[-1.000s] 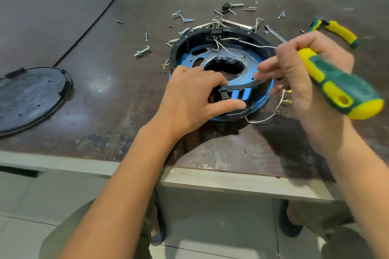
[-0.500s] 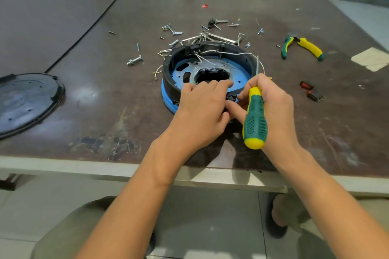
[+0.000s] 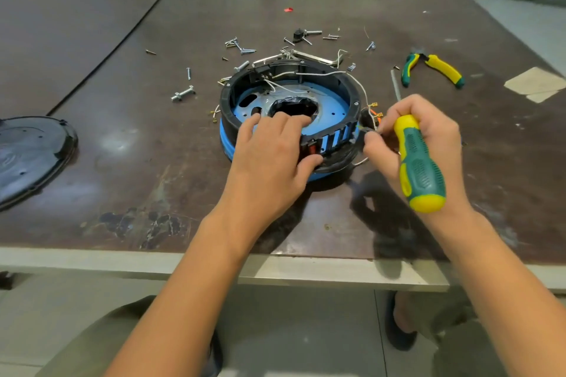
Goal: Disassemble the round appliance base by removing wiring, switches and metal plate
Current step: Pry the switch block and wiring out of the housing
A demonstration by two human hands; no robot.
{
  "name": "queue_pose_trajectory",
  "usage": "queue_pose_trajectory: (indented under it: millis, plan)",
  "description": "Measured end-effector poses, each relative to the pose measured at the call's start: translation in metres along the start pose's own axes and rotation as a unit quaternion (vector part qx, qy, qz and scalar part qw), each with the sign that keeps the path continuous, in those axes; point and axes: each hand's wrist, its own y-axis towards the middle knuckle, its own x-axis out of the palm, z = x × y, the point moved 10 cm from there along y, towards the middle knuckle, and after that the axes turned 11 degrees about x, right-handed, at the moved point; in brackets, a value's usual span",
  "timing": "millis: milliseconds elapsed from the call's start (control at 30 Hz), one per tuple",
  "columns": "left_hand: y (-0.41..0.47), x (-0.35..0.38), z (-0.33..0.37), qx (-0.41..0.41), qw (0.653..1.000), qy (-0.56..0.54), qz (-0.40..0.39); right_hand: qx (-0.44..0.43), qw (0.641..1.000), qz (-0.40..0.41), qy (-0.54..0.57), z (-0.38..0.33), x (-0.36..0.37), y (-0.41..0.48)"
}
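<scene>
Left hand [image 3: 269,156] clamps base [image 3: 227,104] near rim by the switch [image 3: 312,147]; right hand [image 3: 441,131], screwdriver [image 3: 421,168] palmed, pinches wire [image 3: 361,89] just right of rim.

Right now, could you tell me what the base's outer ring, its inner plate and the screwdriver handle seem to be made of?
Outer ring: black moulded plastic, semi-gloss, with ribbed slots. Inner plate: probably blue-painted sheet metal; bare silver shows near its centre hole. Screwdriver handle: yellow hard plastic with a green, dimpled, likely rubbery grip, matte.
</scene>
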Motion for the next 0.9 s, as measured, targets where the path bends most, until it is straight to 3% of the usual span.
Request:
queue_pose_trajectory:
  millis: [233,367,467,600,700,900]
  plan:
    - [0.004,0.001,-0.008,-0.001,0.999,-0.038,0.010,0.089,0.986,0.111,-0.088,0.065,-0.069,0.025]
    - [0.009,0.002,-0.009,0.015,0.999,-0.043,0.018,0.067,0.989,0.134,-0.011,0.068,-0.080,0.031]
    - [0.010,0.003,-0.011,0.031,0.998,-0.056,0.021,0.057,0.986,0.066,0.143,0.055,-0.059,0.030]
    - [0.009,0.004,-0.013,0.035,0.996,-0.078,0.025,0.136,0.910,-0.112,0.376,0.043,-0.009,0.022]
    - [0.008,0.005,-0.013,0.034,0.996,-0.080,0.028,0.139,0.894,-0.179,0.387,0.039,0.014,0.010]
    - [0.009,0.005,-0.015,0.044,0.994,-0.095,0.021,0.116,0.904,-0.183,0.368,0.038,0.025,0.002]
